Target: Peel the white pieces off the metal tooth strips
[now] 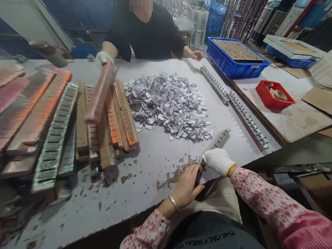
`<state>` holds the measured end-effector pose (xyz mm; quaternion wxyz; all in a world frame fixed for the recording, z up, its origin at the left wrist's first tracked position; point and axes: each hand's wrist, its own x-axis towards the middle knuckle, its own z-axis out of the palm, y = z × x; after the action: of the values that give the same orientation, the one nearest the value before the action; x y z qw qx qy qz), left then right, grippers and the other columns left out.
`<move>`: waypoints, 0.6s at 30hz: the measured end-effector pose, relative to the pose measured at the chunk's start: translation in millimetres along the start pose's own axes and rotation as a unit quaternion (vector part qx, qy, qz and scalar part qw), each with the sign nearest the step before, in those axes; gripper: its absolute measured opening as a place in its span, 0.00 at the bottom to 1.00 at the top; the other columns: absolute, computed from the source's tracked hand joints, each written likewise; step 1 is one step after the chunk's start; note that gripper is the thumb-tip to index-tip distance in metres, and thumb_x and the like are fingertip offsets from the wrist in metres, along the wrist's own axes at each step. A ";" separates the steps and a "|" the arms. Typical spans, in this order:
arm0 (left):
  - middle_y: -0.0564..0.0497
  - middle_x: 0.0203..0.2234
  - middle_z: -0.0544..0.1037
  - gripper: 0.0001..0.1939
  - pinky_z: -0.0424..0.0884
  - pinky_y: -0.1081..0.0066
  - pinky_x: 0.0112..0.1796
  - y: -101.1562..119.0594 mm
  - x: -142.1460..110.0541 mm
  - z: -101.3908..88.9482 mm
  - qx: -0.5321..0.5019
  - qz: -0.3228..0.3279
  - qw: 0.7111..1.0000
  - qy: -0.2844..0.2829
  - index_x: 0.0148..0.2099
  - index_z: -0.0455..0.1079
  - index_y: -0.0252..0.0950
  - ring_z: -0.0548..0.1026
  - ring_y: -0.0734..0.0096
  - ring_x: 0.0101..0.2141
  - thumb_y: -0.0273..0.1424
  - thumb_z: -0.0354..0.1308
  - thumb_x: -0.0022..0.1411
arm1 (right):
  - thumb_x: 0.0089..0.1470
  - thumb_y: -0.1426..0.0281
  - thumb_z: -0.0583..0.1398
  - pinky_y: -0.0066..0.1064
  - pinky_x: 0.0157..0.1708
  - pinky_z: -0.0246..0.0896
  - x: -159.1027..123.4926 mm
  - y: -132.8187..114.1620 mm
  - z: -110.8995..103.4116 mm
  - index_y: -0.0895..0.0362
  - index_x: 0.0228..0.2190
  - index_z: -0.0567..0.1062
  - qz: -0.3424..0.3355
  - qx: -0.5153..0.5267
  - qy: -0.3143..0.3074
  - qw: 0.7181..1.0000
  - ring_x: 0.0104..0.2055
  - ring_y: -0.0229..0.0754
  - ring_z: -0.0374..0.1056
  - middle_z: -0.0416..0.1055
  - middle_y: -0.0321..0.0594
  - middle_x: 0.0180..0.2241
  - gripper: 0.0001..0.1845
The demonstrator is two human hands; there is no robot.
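Note:
My right hand (218, 160), in a white glove, is closed round the near end of a long metal toothed strip (220, 139) that slants away across the grey table (155, 162). My bare left hand (187, 185), with a bracelet at the wrist, rests at the table's front edge, its fingertips pinched at the same end of the strip. A large heap of small white paper tags (168, 103) lies just beyond the strip.
A person in black sits opposite, a gloved hand (103, 57) lifting a wooden bar (100, 91) over stacked bars (114, 121). More filled bars (52, 135) lie at the left. Long pin racks (233, 103), a blue crate (234, 57) and a red tray (274, 94) stand at the right.

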<state>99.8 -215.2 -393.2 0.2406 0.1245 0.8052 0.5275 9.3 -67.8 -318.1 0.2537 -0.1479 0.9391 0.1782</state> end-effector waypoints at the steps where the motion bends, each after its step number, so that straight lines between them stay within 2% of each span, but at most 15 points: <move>1: 0.49 0.60 0.61 0.32 0.64 0.55 0.68 -3.4 3.6 -3.4 -0.010 0.012 1.000 -0.005 0.63 0.52 0.42 0.62 0.72 0.59 0.39 0.53 0.56 | 0.58 0.72 0.53 0.43 0.36 0.64 -1.7 -0.8 -1.0 0.62 0.37 0.78 0.002 0.002 -0.007 1.000 0.40 0.58 0.72 0.73 0.54 0.34 0.14; 3: 0.48 0.54 0.68 0.31 0.74 0.67 0.57 -9.9 15.9 -16.7 -0.032 0.006 0.999 -0.001 0.61 0.55 0.43 0.69 0.79 0.49 0.45 0.50 0.57 | 0.58 0.72 0.53 0.41 0.35 0.64 -3.6 1.9 4.5 0.61 0.35 0.77 -0.006 0.005 0.012 1.000 0.39 0.56 0.72 0.73 0.52 0.33 0.13; 5: 0.49 0.49 0.72 0.28 0.75 0.75 0.47 -14.0 34.6 -37.0 -0.013 -0.041 0.998 0.054 0.59 0.58 0.44 0.71 0.84 0.41 0.46 0.48 0.58 | 0.61 0.68 0.52 0.39 0.33 0.64 -2.5 8.5 16.5 0.60 0.34 0.76 -0.019 0.009 0.053 0.998 0.37 0.54 0.72 0.73 0.49 0.32 0.15; 6: 0.50 0.47 0.72 0.26 0.74 0.76 0.46 -15.1 46.0 -48.3 0.013 -0.067 0.993 0.097 0.58 0.60 0.44 0.71 0.85 0.41 0.45 0.48 0.58 | 0.62 0.66 0.50 0.39 0.33 0.63 -0.7 12.0 23.1 0.59 0.33 0.76 -0.022 0.010 0.069 0.997 0.36 0.54 0.72 0.73 0.47 0.31 0.16; 8: 0.49 0.48 0.72 0.22 0.72 0.72 0.51 -16.8 71.5 -69.8 0.068 -0.107 0.976 0.180 0.55 0.63 0.43 0.70 0.81 0.44 0.41 0.48 0.58 | 0.64 0.64 0.47 0.39 0.33 0.62 4.3 16.9 33.8 0.57 0.33 0.75 -0.021 0.009 0.086 0.996 0.36 0.53 0.72 0.73 0.45 0.31 0.19; 11: 0.46 0.51 0.69 0.20 0.69 0.66 0.55 -23.7 110.2 -91.8 0.099 -0.134 0.956 0.239 0.52 0.65 0.40 0.69 0.73 0.49 0.38 0.50 0.58 | 0.65 0.61 0.45 0.38 0.32 0.57 11.0 17.5 40.6 0.56 0.33 0.74 -0.018 0.012 0.091 0.996 0.37 0.53 0.72 0.73 0.43 0.33 0.22; 13: 0.44 0.51 0.69 0.18 0.68 0.68 0.53 -32.7 129.5 -98.7 0.100 -0.143 0.949 0.262 0.48 0.68 0.39 0.69 0.72 0.49 0.38 0.49 0.58 | 0.66 0.58 0.45 0.36 0.31 0.53 13.0 16.8 42.1 0.56 0.34 0.73 -0.030 0.022 0.080 0.996 0.38 0.52 0.71 0.73 0.42 0.34 0.23; 15: 0.43 0.49 0.71 0.18 0.67 0.71 0.50 -41.7 138.1 -101.3 0.084 -0.149 0.945 0.279 0.44 0.71 0.36 0.70 0.77 0.45 0.39 0.45 0.60 | 0.66 0.56 0.44 0.35 0.30 0.49 14.3 18.8 44.8 0.56 0.33 0.71 -0.049 0.044 0.065 0.996 0.38 0.50 0.71 0.73 0.41 0.34 0.23; 18: 0.43 0.40 0.76 0.23 0.65 0.77 0.44 -44.2 127.4 -99.6 0.032 -0.140 0.947 0.289 0.39 0.73 0.32 0.67 0.83 0.37 0.42 0.42 0.60 | 0.66 0.54 0.42 0.34 0.30 0.47 19.6 24.9 49.1 0.57 0.30 0.67 -0.045 0.124 0.099 0.986 0.35 0.46 0.69 0.71 0.40 0.30 0.25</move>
<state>-58.2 -254.2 -433.4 0.0650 -0.1393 0.8657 0.4763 4.8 -29.2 -361.6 0.1833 -0.1745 0.9669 0.0330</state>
